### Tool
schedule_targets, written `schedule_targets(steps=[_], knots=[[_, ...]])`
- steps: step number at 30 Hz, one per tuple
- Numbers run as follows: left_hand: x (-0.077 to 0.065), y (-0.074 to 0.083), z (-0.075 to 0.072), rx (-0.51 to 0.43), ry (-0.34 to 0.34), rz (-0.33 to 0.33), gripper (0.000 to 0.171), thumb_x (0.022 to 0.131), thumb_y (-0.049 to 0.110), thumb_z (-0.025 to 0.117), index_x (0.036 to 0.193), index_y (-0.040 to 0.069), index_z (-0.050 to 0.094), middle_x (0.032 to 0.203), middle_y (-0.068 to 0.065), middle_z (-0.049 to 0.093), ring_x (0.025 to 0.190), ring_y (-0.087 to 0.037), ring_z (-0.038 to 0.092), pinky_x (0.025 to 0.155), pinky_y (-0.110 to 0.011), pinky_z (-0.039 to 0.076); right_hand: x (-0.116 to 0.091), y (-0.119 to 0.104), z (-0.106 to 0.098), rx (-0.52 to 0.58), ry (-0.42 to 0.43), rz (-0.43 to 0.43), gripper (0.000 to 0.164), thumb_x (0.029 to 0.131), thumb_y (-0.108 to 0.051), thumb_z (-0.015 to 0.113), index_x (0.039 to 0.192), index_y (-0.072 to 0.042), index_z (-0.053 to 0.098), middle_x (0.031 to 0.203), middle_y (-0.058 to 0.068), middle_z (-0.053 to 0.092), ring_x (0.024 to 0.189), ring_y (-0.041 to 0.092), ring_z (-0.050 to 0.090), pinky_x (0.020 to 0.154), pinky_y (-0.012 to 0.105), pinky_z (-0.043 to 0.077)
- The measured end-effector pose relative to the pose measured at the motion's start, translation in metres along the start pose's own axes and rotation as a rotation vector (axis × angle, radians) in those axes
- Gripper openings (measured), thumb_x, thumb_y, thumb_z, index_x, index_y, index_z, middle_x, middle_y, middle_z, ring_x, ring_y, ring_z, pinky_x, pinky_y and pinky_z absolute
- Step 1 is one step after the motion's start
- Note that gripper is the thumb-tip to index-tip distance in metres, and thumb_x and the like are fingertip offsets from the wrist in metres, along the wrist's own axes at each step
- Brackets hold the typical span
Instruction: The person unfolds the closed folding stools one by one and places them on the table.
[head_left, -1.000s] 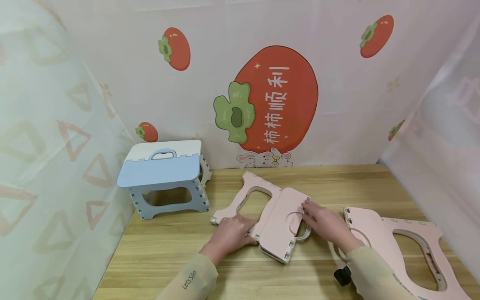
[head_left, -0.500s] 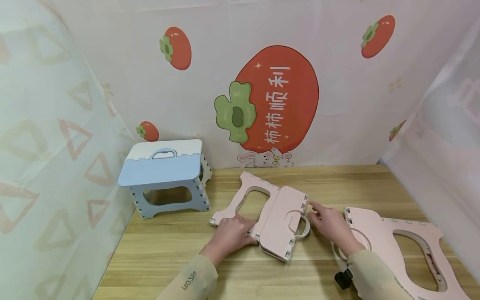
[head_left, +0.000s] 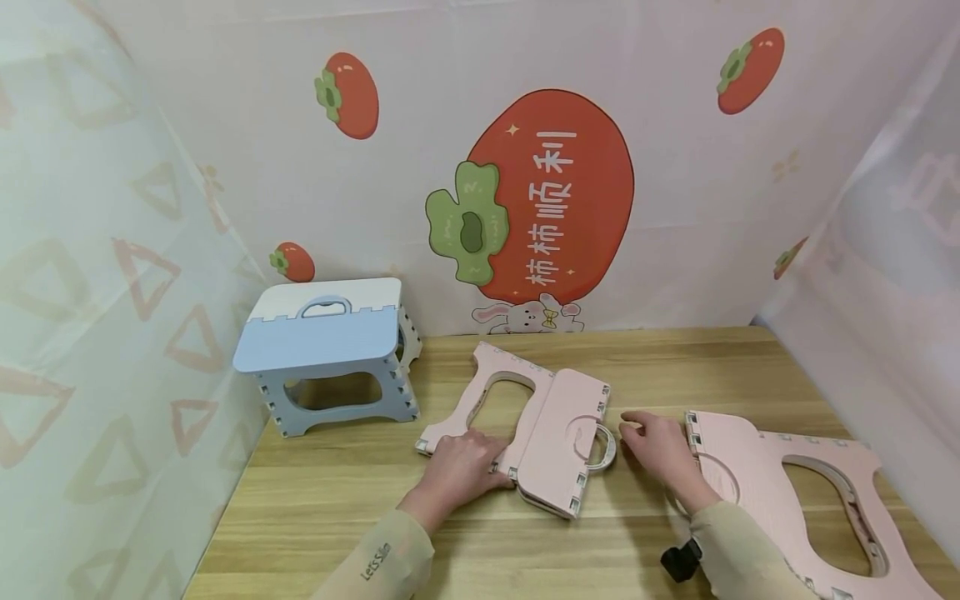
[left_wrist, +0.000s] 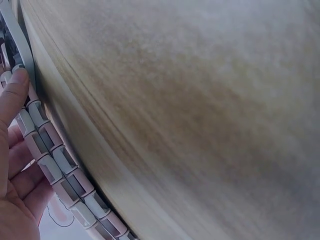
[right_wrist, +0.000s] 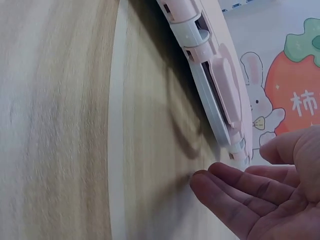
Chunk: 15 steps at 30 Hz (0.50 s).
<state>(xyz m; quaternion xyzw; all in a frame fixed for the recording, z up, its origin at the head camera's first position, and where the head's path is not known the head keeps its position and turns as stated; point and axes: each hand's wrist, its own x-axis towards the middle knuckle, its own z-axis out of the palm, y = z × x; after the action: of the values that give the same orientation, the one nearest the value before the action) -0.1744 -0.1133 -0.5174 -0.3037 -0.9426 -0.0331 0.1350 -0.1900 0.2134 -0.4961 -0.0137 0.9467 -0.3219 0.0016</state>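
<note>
A pink folding stool [head_left: 558,442], folded flat, lies on the wooden table in the middle of the head view. My left hand [head_left: 461,467] grips its near edge beside the leg cut-out. In the left wrist view, the thumb of that left hand [left_wrist: 17,155] presses the hinged edge [left_wrist: 65,167] while the fingers reach round the other side. The stool's loop handle [head_left: 602,450] sticks out on its right. Just right of that handle, my right hand [head_left: 660,450] holds nothing. The right wrist view has this right hand [right_wrist: 265,190] with loosely extended fingers, apart from the stool's edge [right_wrist: 200,55].
A second pink folding stool [head_left: 750,475] lies flat at the right, partly under my right forearm. At the back left stands an unfolded blue and white stool [head_left: 322,342]. A printed wall sheet [head_left: 690,275] rises behind the table [head_left: 337,517].
My right hand has let go of the stool's right edge and drawn back to the right and down. The middle stool has shifted slightly left, with my left hand still on it.
</note>
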Motion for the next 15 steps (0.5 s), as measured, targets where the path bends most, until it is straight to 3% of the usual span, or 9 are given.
schedule_targets(steps=[3, 8, 12, 15], knots=[[-0.001, 0.0, 0.0, 0.004, -0.005, -0.003, 0.045, 0.078, 0.066, 0.077, 0.088, 0.024, 0.066, 0.089, 0.008, 0.074, 0.077, -0.015, 0.068, 0.047, -0.033, 0.046, 0.0, -0.002, 0.003, 0.095, -0.02, 0.045, 0.035, 0.099, -0.014, 0.059, 0.125, 0.008, 0.067, 0.089, 0.017, 0.077, 0.079, 0.026, 0.074, 0.08, 0.049, 0.061], [-0.001, 0.001, -0.001, 0.004, -0.01, -0.012, 0.045, 0.078, 0.066, 0.077, 0.088, 0.024, 0.066, 0.087, 0.007, 0.073, 0.077, -0.016, 0.067, 0.048, -0.034, 0.045, -0.001, -0.008, 0.008, 0.299, -0.073, 0.159, 0.035, 0.1, -0.011, 0.056, 0.125, 0.012, 0.065, 0.078, 0.013, 0.074, 0.064, 0.021, 0.072, 0.06, 0.035, 0.063], [-0.001, 0.001, -0.001, 0.005, -0.006, -0.013, 0.045, 0.078, 0.065, 0.077, 0.089, 0.023, 0.067, 0.088, 0.006, 0.074, 0.078, -0.017, 0.068, 0.048, -0.035, 0.046, -0.003, -0.011, 0.01, 0.349, -0.083, 0.192, 0.035, 0.1, -0.012, 0.056, 0.125, 0.012, 0.066, 0.081, 0.012, 0.073, 0.063, 0.019, 0.071, 0.059, 0.033, 0.063], [-0.001, 0.001, -0.001, -0.003, -0.012, -0.02, 0.045, 0.077, 0.065, 0.078, 0.091, 0.023, 0.068, 0.089, 0.006, 0.075, 0.08, -0.017, 0.069, 0.049, -0.035, 0.047, -0.006, -0.011, 0.012, 0.47, -0.115, 0.244, 0.037, 0.102, -0.012, 0.055, 0.128, 0.014, 0.062, 0.084, 0.013, 0.072, 0.067, 0.02, 0.071, 0.064, 0.036, 0.064]])
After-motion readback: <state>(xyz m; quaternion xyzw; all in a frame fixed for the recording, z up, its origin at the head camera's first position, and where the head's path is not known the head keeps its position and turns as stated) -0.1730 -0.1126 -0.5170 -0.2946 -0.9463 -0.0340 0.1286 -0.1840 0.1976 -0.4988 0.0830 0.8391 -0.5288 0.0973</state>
